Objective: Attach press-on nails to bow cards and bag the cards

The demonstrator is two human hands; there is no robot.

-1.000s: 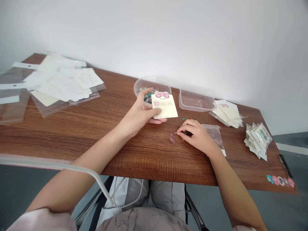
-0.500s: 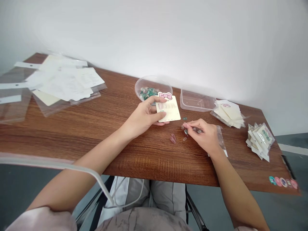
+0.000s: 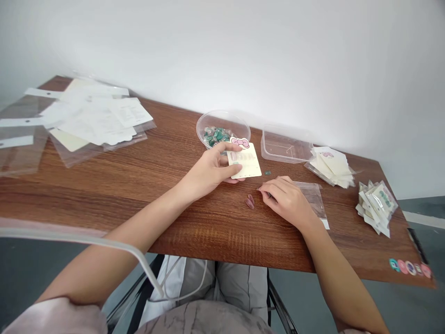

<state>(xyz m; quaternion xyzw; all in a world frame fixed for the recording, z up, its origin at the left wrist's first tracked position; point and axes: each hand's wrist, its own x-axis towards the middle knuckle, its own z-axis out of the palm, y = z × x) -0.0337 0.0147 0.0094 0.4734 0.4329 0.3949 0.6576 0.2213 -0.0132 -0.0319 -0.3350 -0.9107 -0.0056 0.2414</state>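
Observation:
A cream card (image 3: 251, 168) topped with a pink bow is pinched between the thumb and fingers of my left hand (image 3: 212, 170); a few pale press-on nails show on it. My right hand (image 3: 287, 200) rests low over the table with its fingers curled in and the fingertips together; what they hold, if anything, is hidden. Just left of it lie dusky pink press-on nails (image 3: 250, 201). A small green press-on nail (image 3: 267, 173) lies below the card's right corner. Partly behind my right hand is a flat clear bag (image 3: 315, 202).
A round clear tub (image 3: 245, 124) of green and clear nails stands behind the card, beside a rectangular clear box (image 3: 287, 157). To the right lie bow cards (image 3: 333, 168) and filled packets (image 3: 377, 206). Bagged papers (image 3: 97, 116) cover the left. A white cable (image 3: 104, 241) crosses the lower left.
My right hand has gone from pinching among the small nails to a lower, curled pose that covers that spot. The left hand still holds the card, nearly unmoved.

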